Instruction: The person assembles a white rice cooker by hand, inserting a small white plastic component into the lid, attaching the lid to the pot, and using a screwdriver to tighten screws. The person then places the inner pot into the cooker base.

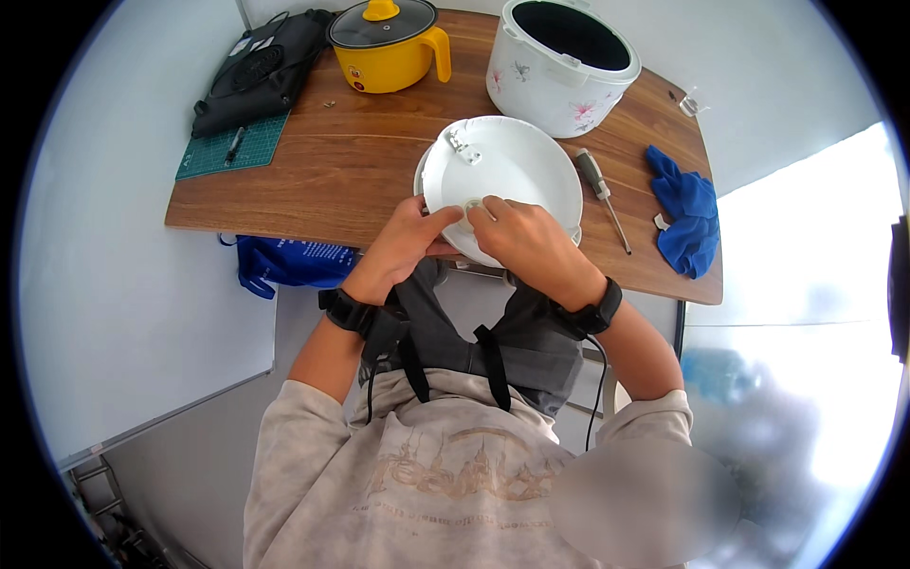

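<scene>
A round white lid (pixel 536 166), apparently that of the rice cooker, lies inner side up at the table's front edge. A metal hinge piece (pixel 464 150) shows at its far side. My left hand (pixel 408 237) is closed on the lid's near left rim, thumb pressing inward and fingers partly underneath. Over the lid's near part, my right hand (pixel 531 242) has its fingers pinched at a small pale round fitting (pixel 471 211). The fingers cover much of that fitting, so I cannot make out its kind. Right of the lid lies a screwdriver (pixel 595 180).
A white flowered rice cooker body (pixel 540 90) stands open at the back, beside a yellow electric pot (pixel 393 62) with a glass lid. A black appliance (pixel 261 71) rests partly on a green cutting mat (pixel 204 156) with a pen. A blue cloth (pixel 687 218) lies at the right.
</scene>
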Demonstrator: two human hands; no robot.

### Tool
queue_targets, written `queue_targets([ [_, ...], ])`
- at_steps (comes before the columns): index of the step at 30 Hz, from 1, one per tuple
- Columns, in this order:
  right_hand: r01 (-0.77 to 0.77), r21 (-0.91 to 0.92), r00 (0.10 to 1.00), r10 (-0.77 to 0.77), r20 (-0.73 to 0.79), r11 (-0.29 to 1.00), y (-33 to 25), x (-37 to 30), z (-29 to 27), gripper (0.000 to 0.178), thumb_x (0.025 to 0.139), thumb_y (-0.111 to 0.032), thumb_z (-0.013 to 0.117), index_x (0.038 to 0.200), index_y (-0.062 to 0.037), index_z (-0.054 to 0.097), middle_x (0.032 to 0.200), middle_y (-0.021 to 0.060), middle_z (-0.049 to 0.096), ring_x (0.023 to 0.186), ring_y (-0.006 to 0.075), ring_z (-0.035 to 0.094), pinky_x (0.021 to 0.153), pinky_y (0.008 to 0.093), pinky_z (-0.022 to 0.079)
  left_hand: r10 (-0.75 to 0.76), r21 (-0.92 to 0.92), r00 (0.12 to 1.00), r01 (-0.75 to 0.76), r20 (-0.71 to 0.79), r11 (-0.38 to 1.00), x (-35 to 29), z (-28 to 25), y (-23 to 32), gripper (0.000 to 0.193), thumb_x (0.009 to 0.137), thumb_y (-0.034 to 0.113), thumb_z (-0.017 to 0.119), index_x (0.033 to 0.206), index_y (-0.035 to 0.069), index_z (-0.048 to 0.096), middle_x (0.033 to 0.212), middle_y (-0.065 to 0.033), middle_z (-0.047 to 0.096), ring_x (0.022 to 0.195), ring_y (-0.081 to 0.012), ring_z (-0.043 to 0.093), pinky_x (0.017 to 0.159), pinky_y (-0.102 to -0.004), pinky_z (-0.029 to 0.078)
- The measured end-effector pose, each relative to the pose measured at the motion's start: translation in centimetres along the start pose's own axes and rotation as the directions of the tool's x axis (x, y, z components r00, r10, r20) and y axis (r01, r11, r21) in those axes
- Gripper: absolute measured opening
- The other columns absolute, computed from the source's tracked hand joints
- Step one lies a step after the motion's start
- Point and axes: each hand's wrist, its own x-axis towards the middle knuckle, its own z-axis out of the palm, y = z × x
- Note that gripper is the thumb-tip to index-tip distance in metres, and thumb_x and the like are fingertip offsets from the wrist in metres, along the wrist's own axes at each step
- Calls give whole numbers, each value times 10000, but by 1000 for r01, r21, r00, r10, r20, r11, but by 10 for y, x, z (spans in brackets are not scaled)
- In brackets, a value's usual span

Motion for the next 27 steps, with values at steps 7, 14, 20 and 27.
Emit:
queue_targets([
  [7,-13,42,1000,13,7,999,4,-2,3,182,779,-46,662,955,0,657,820,106,618,744,259,694,636,348,574,19,15,999,-19,39,1000,-2,1,2,465,931,156,689,1332,-25,537,1238,-138,645,1071,-232,686,852,-364,621],
  [14,-113,150,993,107,44,982,7,-4,-4,93,847,-110,685,898,-33,693,939,82,660,780,284,688,672,392,561,20,15,999,-20,50,1000,-1,-2,1,493,901,111,714,1331,-43,529,1219,-146,654,1054,-234,693,851,-351,620],
  [20,-151,222,988,146,42,963,3,-5,-5,111,861,-135,702,892,-29,704,1106,92,690,829,301,690,726,401,565,33,37,996,-36,81,999,-2,-4,2,500,882,75,710,1331,-48,527,1214,-148,656,1058,-234,693,858,-357,619],
  [27,-164,267,985,143,96,950,6,-4,-9,109,858,-134,702,902,-35,715,1159,93,697,845,309,694,745,413,562,47,60,997,-52,68,997,-3,0,3,503,877,71,694,1341,-31,532,1209,-135,658,1049,-228,690,850,-359,619],
])
